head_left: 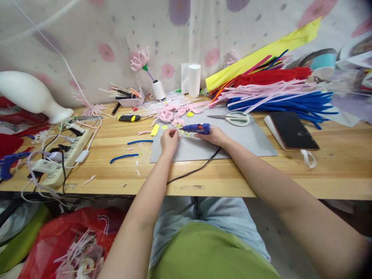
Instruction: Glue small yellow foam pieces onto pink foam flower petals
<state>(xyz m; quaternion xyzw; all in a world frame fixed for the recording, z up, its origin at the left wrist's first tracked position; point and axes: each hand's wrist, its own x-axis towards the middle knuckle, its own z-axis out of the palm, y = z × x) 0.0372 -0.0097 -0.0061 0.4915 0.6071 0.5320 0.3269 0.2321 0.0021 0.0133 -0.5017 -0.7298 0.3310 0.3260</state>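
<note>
My right hand [213, 136] is wrapped round a blue hot glue gun [195, 128] over the grey cutting mat [252, 141]. The gun's nozzle points left, close to the fingers of my left hand [170, 140]. Those fingers are pinched together at the mat's left part; whatever is between them is too small to name. Just beyond lie pink pipe-cleaner petals [171, 114], a yellow disc [190, 114] and a yellow paper piece [155, 130]. A black cord [200, 169] runs from the gun toward the table's front edge.
Scissors [232, 118] lie on the mat, with a phone [293, 131] to the right. Pipe-cleaner bundles [279, 102] fill the back right. A utility knife [128, 118], a power strip [68, 155] and a second glue gun [11, 164] lie leftward. A pink flower [141, 61] stands behind.
</note>
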